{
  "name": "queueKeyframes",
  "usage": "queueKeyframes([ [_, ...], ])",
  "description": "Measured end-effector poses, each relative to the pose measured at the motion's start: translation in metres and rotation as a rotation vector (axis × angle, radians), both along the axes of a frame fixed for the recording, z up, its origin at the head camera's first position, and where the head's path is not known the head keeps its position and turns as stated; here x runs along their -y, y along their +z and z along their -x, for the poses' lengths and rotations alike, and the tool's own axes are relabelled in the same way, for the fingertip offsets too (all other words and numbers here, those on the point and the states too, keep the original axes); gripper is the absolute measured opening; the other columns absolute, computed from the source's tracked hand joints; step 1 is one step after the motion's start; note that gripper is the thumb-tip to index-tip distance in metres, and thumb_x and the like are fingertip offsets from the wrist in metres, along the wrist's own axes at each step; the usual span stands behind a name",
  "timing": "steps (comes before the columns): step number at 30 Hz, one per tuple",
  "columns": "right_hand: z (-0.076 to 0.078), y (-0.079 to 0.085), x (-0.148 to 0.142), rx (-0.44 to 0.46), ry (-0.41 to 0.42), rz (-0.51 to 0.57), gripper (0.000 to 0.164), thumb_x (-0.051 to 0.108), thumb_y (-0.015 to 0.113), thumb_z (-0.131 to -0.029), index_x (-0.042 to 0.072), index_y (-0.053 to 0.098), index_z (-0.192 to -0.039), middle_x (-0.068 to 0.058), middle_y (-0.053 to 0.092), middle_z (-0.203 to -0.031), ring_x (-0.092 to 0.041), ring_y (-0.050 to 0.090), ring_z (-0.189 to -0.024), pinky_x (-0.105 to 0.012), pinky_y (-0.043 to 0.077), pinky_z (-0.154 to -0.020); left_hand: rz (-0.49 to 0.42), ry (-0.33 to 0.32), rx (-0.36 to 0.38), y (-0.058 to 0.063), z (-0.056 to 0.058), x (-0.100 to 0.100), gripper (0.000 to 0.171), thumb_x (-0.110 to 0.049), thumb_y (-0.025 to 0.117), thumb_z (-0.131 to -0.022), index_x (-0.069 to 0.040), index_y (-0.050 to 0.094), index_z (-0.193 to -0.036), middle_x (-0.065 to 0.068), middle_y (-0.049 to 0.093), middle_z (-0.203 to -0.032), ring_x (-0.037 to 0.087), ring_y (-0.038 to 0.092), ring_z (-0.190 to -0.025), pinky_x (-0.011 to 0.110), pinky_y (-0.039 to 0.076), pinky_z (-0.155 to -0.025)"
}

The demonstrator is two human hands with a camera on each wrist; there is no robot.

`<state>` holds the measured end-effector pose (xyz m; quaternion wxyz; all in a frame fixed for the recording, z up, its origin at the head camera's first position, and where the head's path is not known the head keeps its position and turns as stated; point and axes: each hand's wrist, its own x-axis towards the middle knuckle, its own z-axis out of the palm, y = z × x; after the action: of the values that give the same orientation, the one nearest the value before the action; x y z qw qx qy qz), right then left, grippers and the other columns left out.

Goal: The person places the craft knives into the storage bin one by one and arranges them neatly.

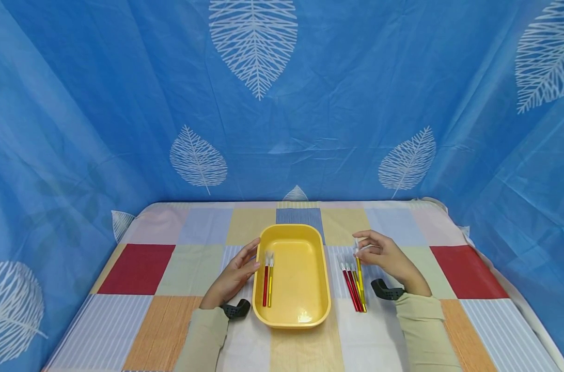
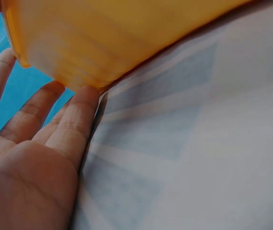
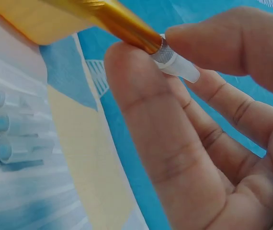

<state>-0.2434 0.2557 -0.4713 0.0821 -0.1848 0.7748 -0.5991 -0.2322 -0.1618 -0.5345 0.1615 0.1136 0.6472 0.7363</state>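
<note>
Two tools (image 1: 265, 284) lie in the tray (image 1: 300, 279), three others (image 1: 350, 289) seemingly remain beside it; right hand (image 1: 388, 257) pinches a gold one (image 1: 360, 274), straight-fingered left hand (image 1: 234, 275) touches the tray.

The left hand (image 1: 235, 274) touches a yellow tray (image 1: 305, 279) holding two sticks (image 1: 270, 284); the right hand (image 1: 386, 257) pinches a gold stick (image 1: 360, 279) beside red sticks (image 1: 350, 289).

Rounded-rectangular yellow plastic tray (image 1: 305, 279) is showing one glossy tone. Slim metallic-red pens (image 1: 349, 288) and metallic-gold pens (image 1: 360, 279) are sporting frosted-white tips (image 3: 188, 71). Patchwork fabric tablecloth (image 1: 135, 268) is mixing red, orange, cream, stripes. Blue fabric curtain (image 1: 328, 129) is carrying white leaf prints.
</note>
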Motion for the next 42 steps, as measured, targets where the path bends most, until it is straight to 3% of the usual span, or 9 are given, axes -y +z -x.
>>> queueKeyframes([
  [6,-0.002,0.004,0.006,-0.008,-0.002,-0.016,0.05,-0.003,0.067,-0.102,-0.02,0.047,-0.145,-0.015,0.061,-0.108,-0.011,0.069,-0.09,-0.031,0.066,-0.081,-0.016,0.004,0.014,0.001,0.0,0.0,0.076,-0.001,0.055,-0.109,-0.008,0.017,-0.174,0.022,0.016,-0.178,0.042,0.021,-0.163,0.055,0.024,-0.13],
  [25,-0.005,0.012,0.024,-0.083,0.017,0.011,0.046,-0.005,0.069,-0.101,-0.018,0.052,-0.142,-0.021,0.062,-0.109,-0.01,0.072,-0.092,-0.029,0.066,-0.081,-0.003,-0.008,-0.003,0.0,0.001,0.001,0.076,-0.003,0.056,-0.109,-0.006,0.016,-0.174,0.023,0.014,-0.179,0.044,0.02,-0.163,0.049,0.028,-0.128],
  [42,-0.007,0.012,0.041,-0.106,0.04,0.036,0.046,-0.006,0.069,-0.101,-0.018,0.053,-0.142,-0.016,0.064,-0.108,-0.012,0.074,-0.09,-0.041,0.068,-0.081,0.002,0.011,0.015,0.002,0.0,-0.001,0.074,0.0,0.054,-0.11,-0.008,0.018,-0.174,0.022,0.015,-0.179,0.043,0.021,-0.163,0.052,0.026,-0.129],
])
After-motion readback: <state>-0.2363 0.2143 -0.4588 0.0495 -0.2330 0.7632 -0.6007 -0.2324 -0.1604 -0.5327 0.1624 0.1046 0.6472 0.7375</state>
